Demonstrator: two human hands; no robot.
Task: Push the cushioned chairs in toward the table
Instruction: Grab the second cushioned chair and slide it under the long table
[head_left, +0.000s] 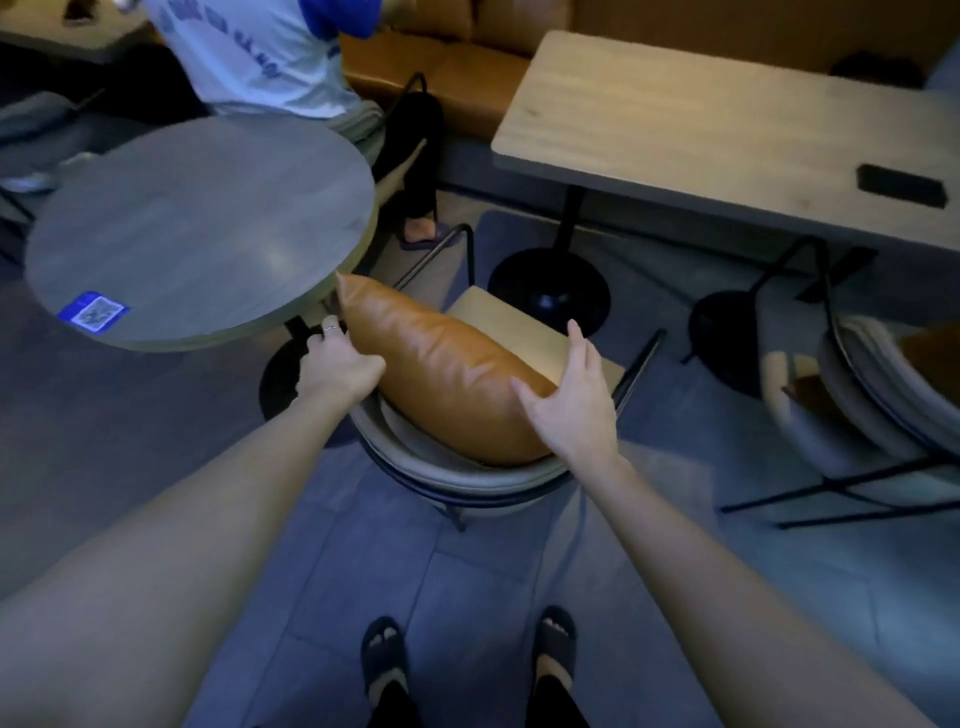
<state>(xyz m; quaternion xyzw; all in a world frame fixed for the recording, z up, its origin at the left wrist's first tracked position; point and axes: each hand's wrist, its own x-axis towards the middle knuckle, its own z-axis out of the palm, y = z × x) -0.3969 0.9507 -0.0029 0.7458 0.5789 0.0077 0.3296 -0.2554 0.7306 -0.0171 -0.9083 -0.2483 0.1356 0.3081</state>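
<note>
A chair (457, 475) with a curved grey back and black metal frame stands right in front of me, between a round grey table (197, 228) and a rectangular wooden table (701, 119). An orange-brown leather cushion (441, 374) leans against its backrest, above the tan seat (519, 327). My left hand (337, 364) grips the cushion's left end beside the round table's edge. My right hand (571, 400) lies spread on the cushion's right end, fingers apart. A second cushioned chair (872, 395) stands at the right, near the wooden table.
A person in a light shirt (260, 52) sits behind the round table on an orange bench (457, 67), one foot (421, 234) on the floor. Black pedestal bases (550, 291) stand under the tables. A blue QR sticker (93, 312) is on the round table. My sandalled feet (384, 654) are below.
</note>
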